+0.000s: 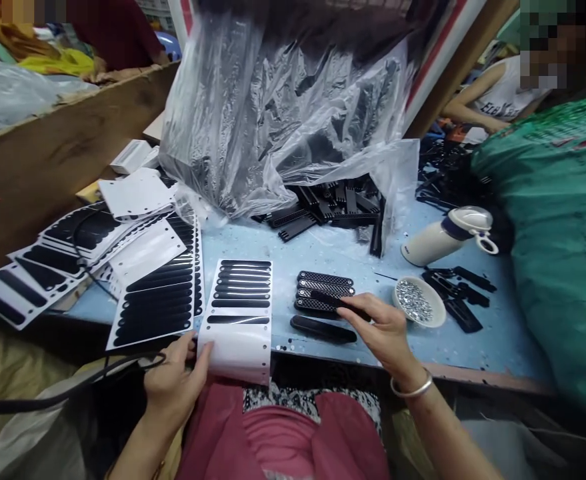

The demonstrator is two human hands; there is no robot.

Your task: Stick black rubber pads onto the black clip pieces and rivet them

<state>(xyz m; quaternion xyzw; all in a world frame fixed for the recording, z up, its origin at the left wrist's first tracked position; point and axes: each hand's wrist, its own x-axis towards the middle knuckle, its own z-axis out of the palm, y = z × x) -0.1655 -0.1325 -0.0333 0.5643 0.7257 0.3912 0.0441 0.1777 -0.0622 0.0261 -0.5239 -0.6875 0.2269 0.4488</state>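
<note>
My left hand [175,380] pinches the near left edge of a white sheet of black strip stickers [240,347], thumb on top. Black strips remain on the sheet's upper part; the lower part is bare and bends over the table edge. In my right hand [385,330], thumb and fingers pinch a thin black strip [329,299]. This strip hangs over a row of several black textured handle-shaped pieces [325,277]; whether it touches them I cannot tell. Nearer to me lies one separate, smooth-looking black piece [323,329].
Right of my right hand stand a bowl of small metal parts [417,303] and a tilted white bottle [435,240]. Loose black parts [457,300] lie beside them. Sticker sheets [155,310] pile up left. Behind are a clear plastic bag [223,133] and spilled black pieces [343,203]. Co-workers sit nearby.
</note>
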